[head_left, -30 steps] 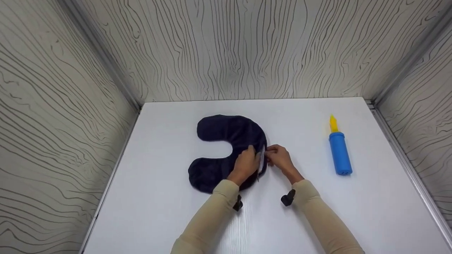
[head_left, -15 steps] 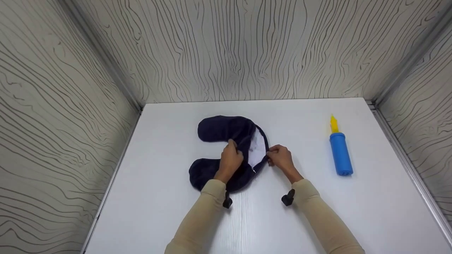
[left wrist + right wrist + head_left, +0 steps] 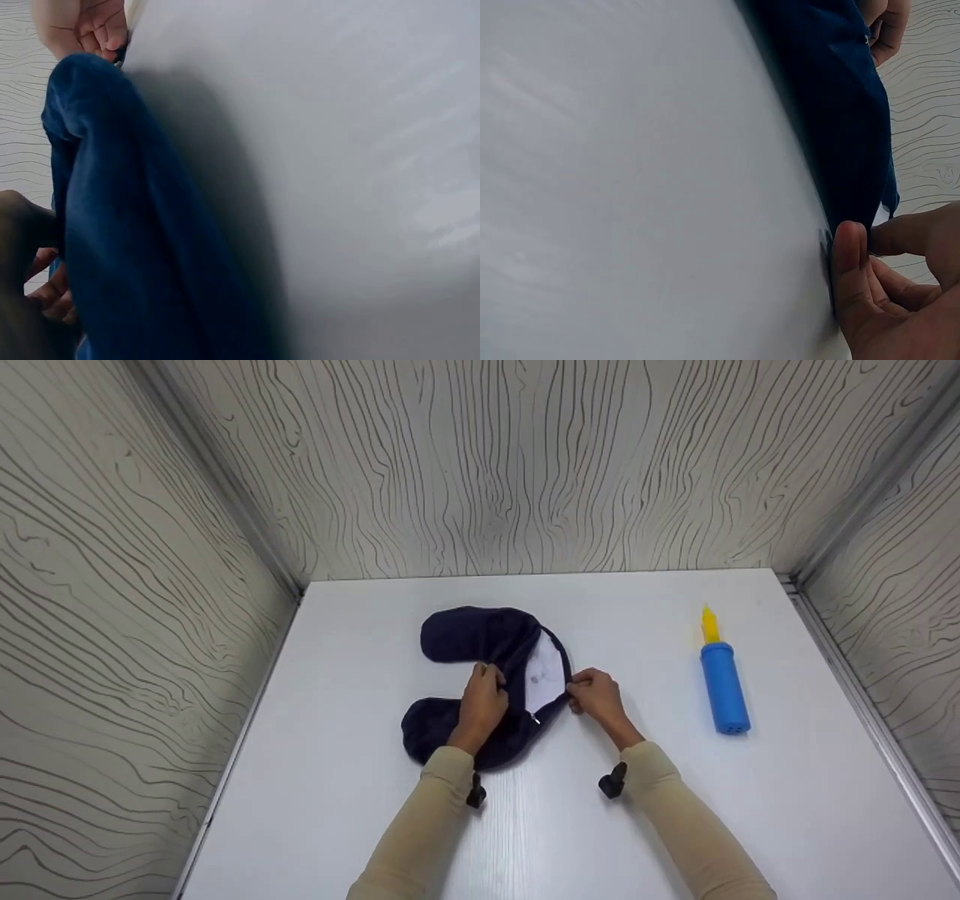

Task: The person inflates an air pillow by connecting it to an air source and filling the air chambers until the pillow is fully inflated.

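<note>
A navy, U-shaped neck pillow [image 3: 459, 634] lies on the table, its gap facing left. Along its right-hand curve the zipped slit gapes, baring a white lining [image 3: 545, 679]; a small zipper pull [image 3: 535, 719] sits at the slit's near end. My left hand [image 3: 481, 705] grips the cover fabric beside the inner curve. With thumb and fingers, my right hand [image 3: 598, 695] pinches the outer edge of the slit. The right wrist view shows that pinch closely, with the right hand [image 3: 900, 292] at the cover's edge. In the left wrist view, the raised blue fabric [image 3: 135, 217] partly hides my left fingers.
A blue hand pump [image 3: 724, 688] with a yellow nozzle [image 3: 709, 624] lies at the right of the white table [image 3: 337, 660]. Wood-patterned panels [image 3: 480, 472] stand behind the table and along both sides.
My left hand has moved left from the slit's edge to the inner curve, drawing the fabric with it. The slit has widened, showing more white lining. My right hand stays at the outer edge.
</note>
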The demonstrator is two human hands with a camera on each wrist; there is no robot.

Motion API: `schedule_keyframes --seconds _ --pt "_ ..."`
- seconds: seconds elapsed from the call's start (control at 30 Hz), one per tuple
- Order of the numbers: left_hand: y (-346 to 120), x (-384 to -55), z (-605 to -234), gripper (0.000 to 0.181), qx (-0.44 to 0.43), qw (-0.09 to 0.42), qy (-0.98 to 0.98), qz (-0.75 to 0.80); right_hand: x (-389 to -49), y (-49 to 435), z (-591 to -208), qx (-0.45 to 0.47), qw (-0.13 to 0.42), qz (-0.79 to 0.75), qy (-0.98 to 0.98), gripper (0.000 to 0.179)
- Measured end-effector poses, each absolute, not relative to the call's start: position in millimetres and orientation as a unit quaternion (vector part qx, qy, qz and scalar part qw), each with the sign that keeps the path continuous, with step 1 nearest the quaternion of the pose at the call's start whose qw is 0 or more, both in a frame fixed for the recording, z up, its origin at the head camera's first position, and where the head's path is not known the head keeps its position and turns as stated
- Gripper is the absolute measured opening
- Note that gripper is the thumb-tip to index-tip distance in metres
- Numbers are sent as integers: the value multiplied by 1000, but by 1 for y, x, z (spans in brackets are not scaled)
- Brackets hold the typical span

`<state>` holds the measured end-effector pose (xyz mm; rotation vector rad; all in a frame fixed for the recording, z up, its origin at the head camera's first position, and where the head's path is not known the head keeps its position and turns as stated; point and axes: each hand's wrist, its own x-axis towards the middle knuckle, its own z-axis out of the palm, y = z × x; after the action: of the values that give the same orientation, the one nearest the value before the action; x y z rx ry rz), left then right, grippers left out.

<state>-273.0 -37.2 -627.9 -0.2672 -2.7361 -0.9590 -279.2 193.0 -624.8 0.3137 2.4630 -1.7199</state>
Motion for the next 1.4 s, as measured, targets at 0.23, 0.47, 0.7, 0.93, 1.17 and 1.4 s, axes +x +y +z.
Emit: schedule_keyframes --seconds 0.23,0.47,0.7,0.93,1.17,1.4 --pt "-30 -280 -629 37 -224 181 -941 -179 -282 191 -621 93 3 -499 862 22" --pt "-18 -282 -623 20 -332 154 -919 -144 -285 177 -613 23 -50 -461 886 16" --pt "-5 -289 -620 5 -311 131 -935 -109 -294 161 -610 -48 -33 -410 910 24" --pt "2 -292 -622 18 -271 97 -955 -70 -299 156 -615 -85 -4 -361 929 32" --pt "2 -294 -625 19 -256 101 -958 -86 -300 152 -617 -64 11 -372 926 14" --pt "0 -295 -630 16 -260 136 -948 -120 -300 149 -620 -55 -2 -359 932 9"
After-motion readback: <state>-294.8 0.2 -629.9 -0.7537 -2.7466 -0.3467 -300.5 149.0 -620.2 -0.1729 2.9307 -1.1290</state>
